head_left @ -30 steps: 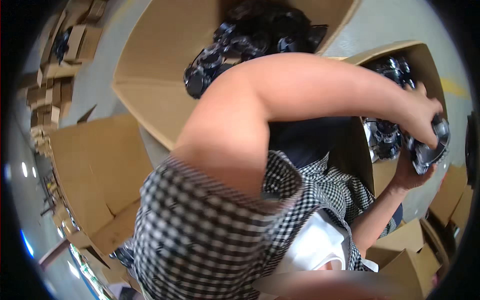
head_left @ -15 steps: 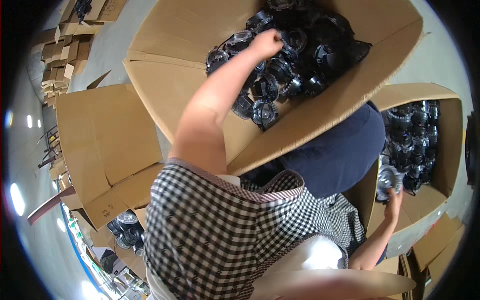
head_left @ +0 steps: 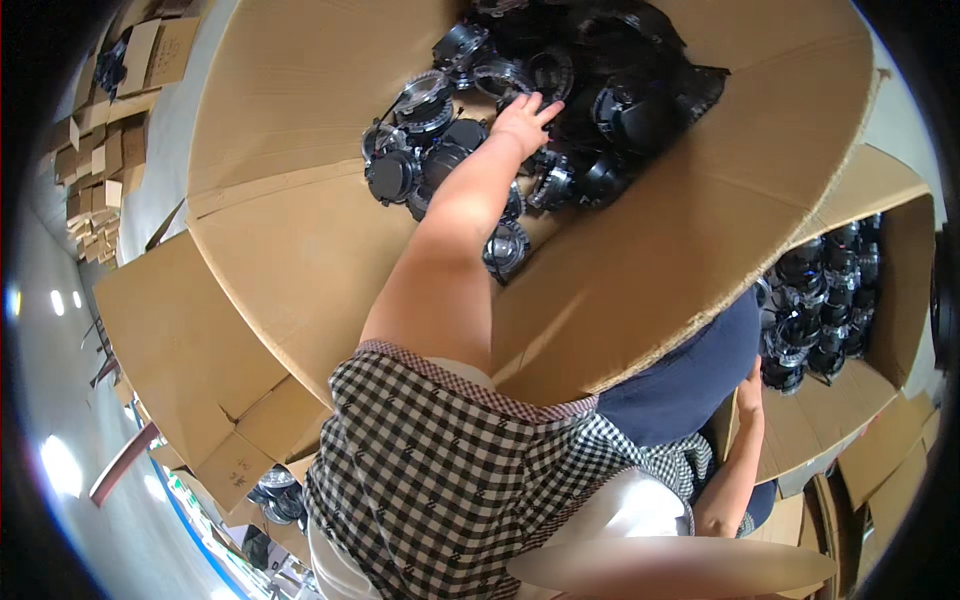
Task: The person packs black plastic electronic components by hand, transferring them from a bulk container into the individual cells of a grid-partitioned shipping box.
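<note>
In the large cardboard box (head_left: 620,300), a heap of black round units (head_left: 455,155) with clear rims, resembling lamp or lens assemblies, lies toward the far side. My left hand (head_left: 522,122) reaches in over the heap, its fingers spread, with nothing visible in its grasp. Whether it touches the units beneath cannot be told. At the near left side of a smaller cardboard box (head_left: 905,300) is my right hand (head_left: 750,388); its fingertips are partly hidden. Similar black units (head_left: 825,300) stand stacked in rows inside that smaller box.
An opened carton flap (head_left: 190,350) stands left of the large box, with more black units (head_left: 277,492) below it. Stacked cardboard (head_left: 110,140) lies at the far left. Loose cardboard pieces (head_left: 880,460) lie at the lower right. My leg (head_left: 690,370) is between the two boxes.
My left hand has spread its fingers and shifted slightly left and nearer. My right hand has moved up and left, and the clear-rimmed unit it held no longer shows in it.
</note>
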Tool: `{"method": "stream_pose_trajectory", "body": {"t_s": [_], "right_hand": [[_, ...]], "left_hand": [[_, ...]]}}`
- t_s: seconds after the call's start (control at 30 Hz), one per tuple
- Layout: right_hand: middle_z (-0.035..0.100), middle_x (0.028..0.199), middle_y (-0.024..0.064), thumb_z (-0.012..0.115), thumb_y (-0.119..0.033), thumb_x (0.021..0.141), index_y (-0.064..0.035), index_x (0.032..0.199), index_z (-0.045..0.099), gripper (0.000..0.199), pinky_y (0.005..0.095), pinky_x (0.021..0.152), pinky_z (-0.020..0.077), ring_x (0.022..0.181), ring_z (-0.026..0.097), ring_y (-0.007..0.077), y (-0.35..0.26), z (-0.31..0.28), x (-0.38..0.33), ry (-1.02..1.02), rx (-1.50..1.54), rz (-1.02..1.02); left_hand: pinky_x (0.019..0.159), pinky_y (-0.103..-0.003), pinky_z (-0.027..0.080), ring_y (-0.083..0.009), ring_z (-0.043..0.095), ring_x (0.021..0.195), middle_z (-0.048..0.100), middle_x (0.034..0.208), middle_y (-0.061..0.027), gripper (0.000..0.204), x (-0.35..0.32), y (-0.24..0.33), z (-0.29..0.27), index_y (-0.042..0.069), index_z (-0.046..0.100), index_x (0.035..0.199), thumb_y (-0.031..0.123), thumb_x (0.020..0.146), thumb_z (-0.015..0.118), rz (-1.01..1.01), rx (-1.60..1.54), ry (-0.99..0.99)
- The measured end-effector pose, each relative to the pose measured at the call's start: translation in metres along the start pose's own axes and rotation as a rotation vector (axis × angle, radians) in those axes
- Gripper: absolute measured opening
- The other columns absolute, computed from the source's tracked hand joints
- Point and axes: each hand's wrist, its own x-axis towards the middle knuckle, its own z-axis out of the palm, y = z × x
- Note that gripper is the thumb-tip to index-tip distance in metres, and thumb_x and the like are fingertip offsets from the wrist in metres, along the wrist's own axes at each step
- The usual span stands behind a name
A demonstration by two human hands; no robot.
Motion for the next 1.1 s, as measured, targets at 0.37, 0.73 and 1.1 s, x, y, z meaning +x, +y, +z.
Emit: {"method": "stream_pose_trajectory", "body": {"t_s": [0.37,0.73,1.1], "right_hand": [[0.050,0.137,0.0237,0.065,-0.030,0.074,-0.0069,0.146,0.033,0.082,0.0374,0.104,0.0415,0.124,0.052,0.0359,0.001,0.008,0.016,0.053,-0.380,0.059],[0.050,0.141,0.0157,0.064,-0.021,0.073,-0.0185,0.143,0.045,0.073,0.0430,0.108,0.0403,0.132,0.047,0.0326,-0.006,-0.002,0.018,0.124,-0.567,0.183],[0.059,0.132,0.0134,0.058,-0.019,0.085,-0.0123,0.128,0.061,0.043,0.0424,0.100,0.0473,0.125,0.055,0.0298,0.016,-0.042,-0.014,0.387,-0.250,0.428]], "left_hand": [[0.099,-0.048,0.038,-0.0371,0.048,0.115,0.050,0.121,-0.0172,0.058,-0.115,0.035,0.009,0.020,0.070,0.096,0.026,0.040,0.087,-0.157,-0.200,0.364],[0.092,-0.042,0.042,-0.0328,0.048,0.108,0.045,0.117,-0.0185,0.057,-0.162,-0.024,-0.253,0.007,0.063,0.101,0.034,0.059,0.091,-0.217,-0.269,1.335],[0.088,-0.047,0.046,-0.0403,0.053,0.106,0.056,0.111,-0.0229,0.059,-0.080,0.289,-0.365,0.014,0.071,0.099,0.039,0.046,0.083,0.883,-0.295,0.830]]}}
